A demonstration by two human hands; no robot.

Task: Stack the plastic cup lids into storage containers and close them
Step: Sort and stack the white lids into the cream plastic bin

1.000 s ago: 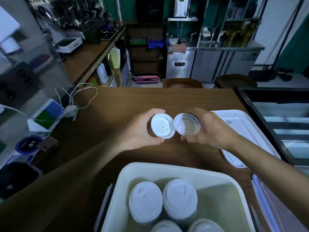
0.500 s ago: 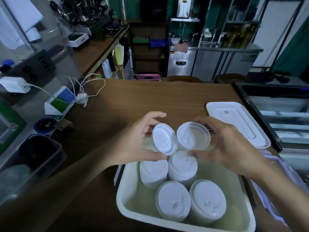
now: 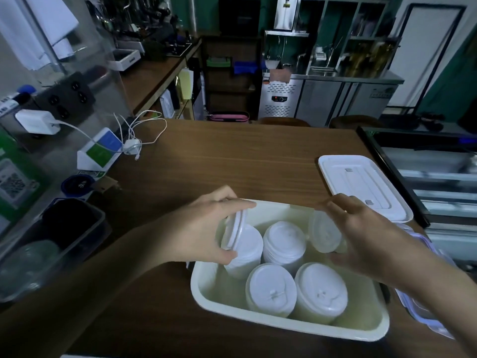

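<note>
A cream storage container stands open on the wooden table, holding several upright stacks of white cup lids. My left hand grips a white lid on edge, just above the back-left stack. My right hand holds a second white lid, tilted, over the container's back-right corner. The container's flat white cover lies on the table to the right, apart from the box.
A clear container with a purple-edged cover sits at the right table edge. A black glass display case borders the right. Left are a dark bin, a card stand and a charger cable.
Both hands have come down from above the table into the container. Each lid has turned from face-on to tilted, left one over the back-left stack, right one at the back-right corner.
</note>
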